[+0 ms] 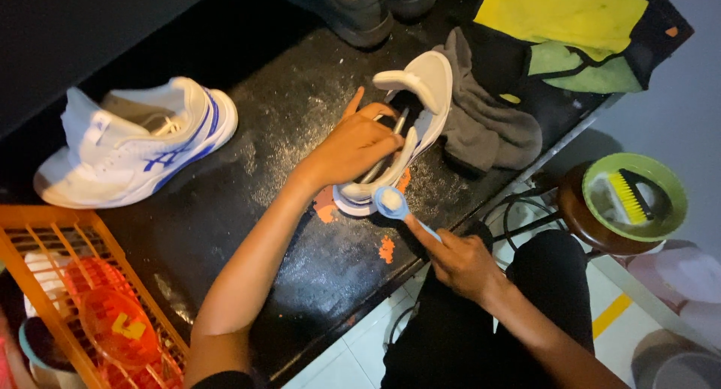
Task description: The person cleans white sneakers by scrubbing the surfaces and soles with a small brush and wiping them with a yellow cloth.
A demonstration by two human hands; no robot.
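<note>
My left hand (353, 145) grips a white sneaker (409, 126) lying on its side on the black counter (248, 209), fingers reaching into its opening. My right hand (462, 263) holds a small blue brush (394, 203) by its handle, with the foamy head touching the sneaker's heel end. A second white sneaker with blue stripes (135, 141) rests on the counter at the left, away from both hands.
A grey cloth (488, 122) lies beside the held sneaker, with yellow and green cloths (571, 28) behind it. A green bowl (672, 190) holding a yellow brush sits at right. An orange crate (90, 299) stands at lower left. Dark shoes (360, 10) are at the top.
</note>
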